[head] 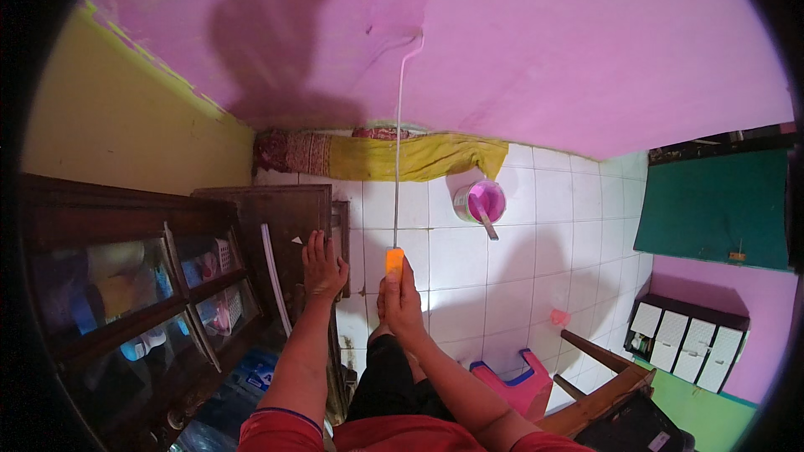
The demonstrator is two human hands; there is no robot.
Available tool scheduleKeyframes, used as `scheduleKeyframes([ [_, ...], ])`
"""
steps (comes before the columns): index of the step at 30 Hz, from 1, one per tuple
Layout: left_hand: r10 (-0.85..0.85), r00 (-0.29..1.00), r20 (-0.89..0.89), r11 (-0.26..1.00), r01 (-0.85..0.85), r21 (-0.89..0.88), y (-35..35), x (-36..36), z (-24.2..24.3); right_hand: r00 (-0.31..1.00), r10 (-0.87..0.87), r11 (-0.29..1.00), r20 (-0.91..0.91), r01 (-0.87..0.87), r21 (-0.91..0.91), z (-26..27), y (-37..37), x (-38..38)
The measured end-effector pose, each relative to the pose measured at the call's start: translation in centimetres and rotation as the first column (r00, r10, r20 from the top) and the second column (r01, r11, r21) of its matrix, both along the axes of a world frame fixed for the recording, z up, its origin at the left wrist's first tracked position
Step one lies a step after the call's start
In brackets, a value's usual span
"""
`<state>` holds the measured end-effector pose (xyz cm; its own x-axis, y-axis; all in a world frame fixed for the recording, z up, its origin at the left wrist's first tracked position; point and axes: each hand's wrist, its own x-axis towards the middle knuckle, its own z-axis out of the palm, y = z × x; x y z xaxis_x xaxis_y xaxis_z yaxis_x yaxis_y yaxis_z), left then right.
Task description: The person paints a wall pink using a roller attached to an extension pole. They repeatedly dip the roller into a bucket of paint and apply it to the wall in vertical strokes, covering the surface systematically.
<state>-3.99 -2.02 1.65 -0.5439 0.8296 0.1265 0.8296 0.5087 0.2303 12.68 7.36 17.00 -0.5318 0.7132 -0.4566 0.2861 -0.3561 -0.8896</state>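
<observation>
My right hand [401, 307] grips the orange handle [394, 258] of a paint roller. Its long thin metal rod [397, 150] reaches forward to the pink-painted wall [534, 44], where the pink-covered roller head blends into the paint and is hard to make out. My left hand [323, 270] holds nothing; its fingers are spread over the edge of a dark wooden cabinet top [282, 201], apparently resting there. On the tiled floor, right of the rod, stands an open can of pink paint [463, 202] with a flat stick [485, 218] leaning out of it.
A yellow and red cloth [402, 160] lies along the wall's foot. Left is a glass-fronted wooden cabinet [179, 263]. To the right are a pink plastic stool [518, 389], a wooden furniture frame [597, 398] and a green door panel [716, 210]. An unpainted yellow wall [132, 119] adjoins at left.
</observation>
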Motion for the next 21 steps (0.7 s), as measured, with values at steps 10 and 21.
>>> scheduleKeyframes([
  [10, 0.026, 0.989, 0.147, 0.986, -0.001, -0.164, -0.1, 0.0, 0.6, 0.997, -0.022, 0.868, 0.073, -0.017, 0.497, -1.2, -1.9, 7.9],
  [21, 0.11, 0.954, 0.28, 0.925, 0.005, -0.379, 1.0, 0.7, 5.6, 0.959, 0.014, 0.991, 0.283, 0.024, -0.13, 3.1, -0.5, 19.5],
])
